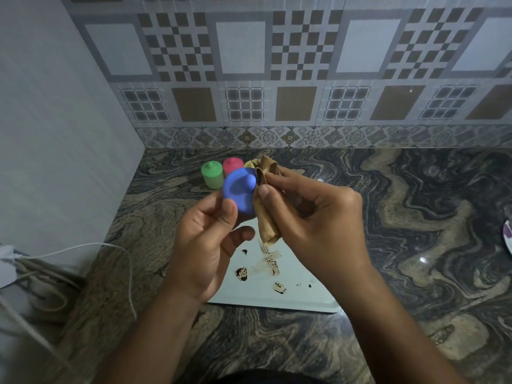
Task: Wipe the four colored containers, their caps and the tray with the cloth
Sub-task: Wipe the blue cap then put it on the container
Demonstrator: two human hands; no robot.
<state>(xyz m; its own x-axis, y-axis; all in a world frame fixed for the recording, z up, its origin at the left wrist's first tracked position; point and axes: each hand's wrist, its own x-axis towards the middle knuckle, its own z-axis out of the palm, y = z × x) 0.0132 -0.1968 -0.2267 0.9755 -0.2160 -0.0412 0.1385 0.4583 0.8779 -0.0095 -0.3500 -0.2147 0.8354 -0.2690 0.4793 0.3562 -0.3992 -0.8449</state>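
Above the white tray [304,296] we hold the blue container [238,191] up off the counter, tipped so that its rounded top and small knob face us. Our left hand [207,242] grips it from below and from the left, the thumb pressed on its near side and the fingers curled round behind it. Our right hand [313,214] pinches the tan cloth [266,209] between thumb and fingers, and the bunched cloth lies against the right side of the blue container, one end sticking up past the fingers and the other hanging down toward the tray. Beneath our hands the tray lies flat on the counter, and its surface carries brown smears [273,263] and several dark spots. Just beyond the blue container, on the far side, the green container [212,174] stands upright on the counter with the pink container [232,165] close to its right; a bit of the yellow container [250,163] shows behind the cloth, mostly hidden. All this sits on a dark marbled counter [401,217], which meets a patterned tile wall [277,79] at the far edge. Near the left edge a white cable [83,248] loops over the counter, and at the far right edge a white and purple object [508,239] is only partly in view.
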